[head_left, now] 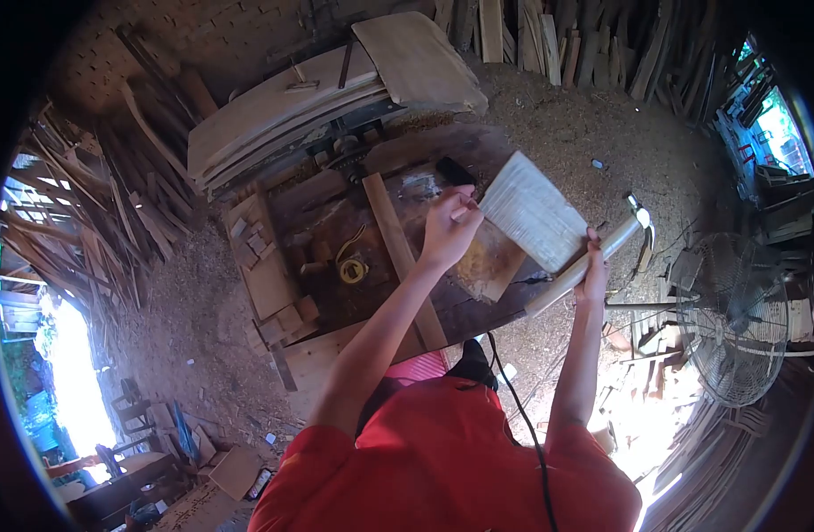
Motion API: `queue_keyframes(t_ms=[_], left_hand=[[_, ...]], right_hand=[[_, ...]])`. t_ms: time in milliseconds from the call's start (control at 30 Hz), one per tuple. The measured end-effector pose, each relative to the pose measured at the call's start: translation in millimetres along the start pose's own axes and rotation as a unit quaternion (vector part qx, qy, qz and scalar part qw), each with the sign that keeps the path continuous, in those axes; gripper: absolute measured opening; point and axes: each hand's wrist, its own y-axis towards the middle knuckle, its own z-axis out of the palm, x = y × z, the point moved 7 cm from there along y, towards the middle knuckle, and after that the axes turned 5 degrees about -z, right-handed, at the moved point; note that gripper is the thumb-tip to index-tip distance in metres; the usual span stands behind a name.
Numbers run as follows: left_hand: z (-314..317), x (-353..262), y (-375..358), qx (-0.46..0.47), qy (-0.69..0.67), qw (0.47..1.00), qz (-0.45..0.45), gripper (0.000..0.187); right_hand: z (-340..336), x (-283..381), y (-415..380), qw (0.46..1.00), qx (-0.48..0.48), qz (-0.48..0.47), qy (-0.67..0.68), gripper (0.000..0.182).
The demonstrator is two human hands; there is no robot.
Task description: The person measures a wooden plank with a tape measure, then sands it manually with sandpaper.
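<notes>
My right hand (590, 271) is wrapped round the wooden handle of a claw hammer (602, 247), whose metal head points up and to the right. Its fingertips meet the lower right corner of a pale, rough-faced wooden board (537, 211), which is tilted above the workbench (336, 222). Curled fingers of my left hand (451, 229) are pinched together at the board's left edge; whatever is in them is too small to make out. Just beyond that hand lies a black object (455, 171). A lighter piece of wood (491, 266) shows below the board.
A long wooden strip (403, 257) crosses the bench, with a yellow roll (352, 269) left of it. Small wood blocks (252, 238) fill the left-hand tray. Stacked planks (287, 106) lie behind. A large fan (733, 319) stands at right, and a black cable (522, 412) hangs beside me.
</notes>
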Motion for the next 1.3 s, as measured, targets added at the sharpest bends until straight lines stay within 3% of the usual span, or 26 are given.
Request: queue_keyframes(t_ms=[133, 233, 333, 433, 567, 767, 867, 967, 1067, 1133, 1300], left_hand=[[-10, 61, -26, 0.0, 0.082, 0.996, -0.032, 0.021], [-34, 79, -75, -0.007, 0.05, 0.995, -0.087, 0.027], [-65, 99, -122, -0.021, 0.036, 0.991, -0.127, 0.024], [-89, 86, -158, -0.04, 0.034, 0.98, -0.193, 0.021], [-124, 76, -198, -0.083, 0.056, 0.981, -0.165, 0.016], [-164, 53, -236, -0.144, 0.136, 0.964, -0.177, 0.009], [-178, 49, -250, -0.169, 0.147, 0.959, -0.176, 0.008], [-190, 49, -257, -0.188, 0.135, 0.958, -0.171, 0.008], [-202, 55, -265, -0.206, 0.139, 0.951, -0.186, 0.007], [-207, 54, -269, -0.233, 0.099, 0.95, -0.185, 0.008], [-221, 45, -280, -0.267, 0.154, 0.941, -0.137, 0.009]], right_hand=[[-18, -21, 39, 0.999, -0.029, -0.005, 0.021, 0.043], [-19, -40, 68, 0.997, -0.077, -0.011, -0.022, 0.044], [-35, -96, 122, 0.998, -0.044, -0.026, 0.024, 0.049], [-22, -133, 151, 0.999, -0.045, 0.012, 0.021, 0.053], [2, -149, 162, 0.993, -0.076, 0.086, -0.023, 0.055], [24, -157, 171, 0.982, 0.033, 0.091, -0.161, 0.057], [30, -155, 175, 0.955, 0.103, 0.139, -0.242, 0.057], [43, -154, 171, 0.924, 0.194, 0.194, -0.266, 0.043], [48, -151, 168, 0.902, 0.24, 0.213, -0.289, 0.044], [45, -152, 169, 0.899, 0.242, 0.231, -0.284, 0.044], [47, -137, 157, 0.899, 0.229, 0.237, -0.289, 0.04]])
